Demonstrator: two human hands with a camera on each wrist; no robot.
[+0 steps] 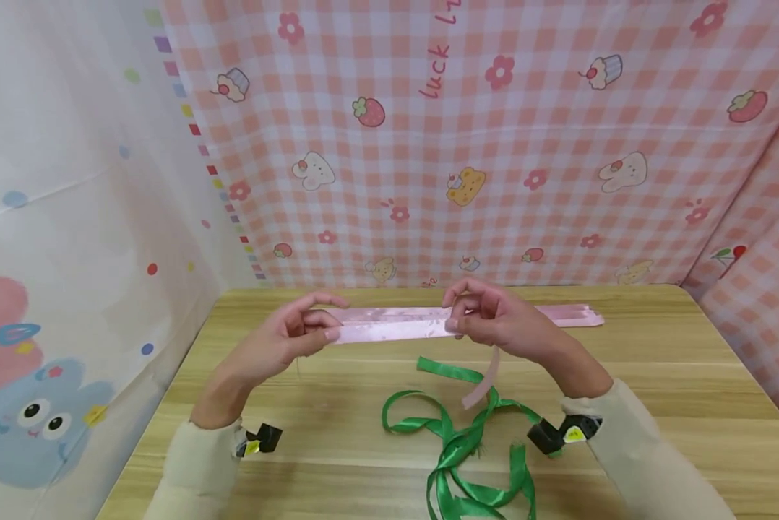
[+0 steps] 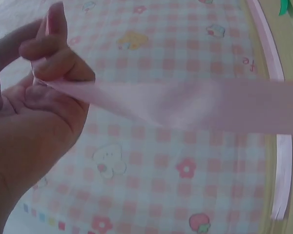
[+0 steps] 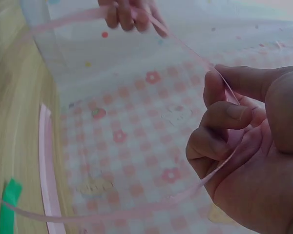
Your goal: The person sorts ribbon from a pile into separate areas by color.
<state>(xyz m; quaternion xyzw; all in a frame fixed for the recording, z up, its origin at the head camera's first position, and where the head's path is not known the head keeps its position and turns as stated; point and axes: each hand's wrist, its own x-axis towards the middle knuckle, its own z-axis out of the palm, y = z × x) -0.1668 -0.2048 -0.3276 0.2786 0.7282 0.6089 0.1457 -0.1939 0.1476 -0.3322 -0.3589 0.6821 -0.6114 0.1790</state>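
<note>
A pink satin ribbon [image 1: 396, 332] stretches between my two hands above the back of the table. My left hand [image 1: 292, 328] pinches one part of it between thumb and fingers, and in the left wrist view the ribbon [image 2: 185, 105] twists narrow at that hand. My right hand [image 1: 500, 318] pinches it further along, with the ribbon [image 3: 234, 134] running through the curled fingers across the palm. A loose tail hangs below the right hand. Behind the hands, a second pink strip [image 1: 574, 315] lies flat along the table's back edge.
A tangled green ribbon [image 1: 457, 440] lies on the wooden table [image 1: 337, 433], in front of and below the right hand. A pink checked cloth [image 1: 415, 152] hangs behind the table, and a white printed cloth [image 1: 71, 238] hangs at the left.
</note>
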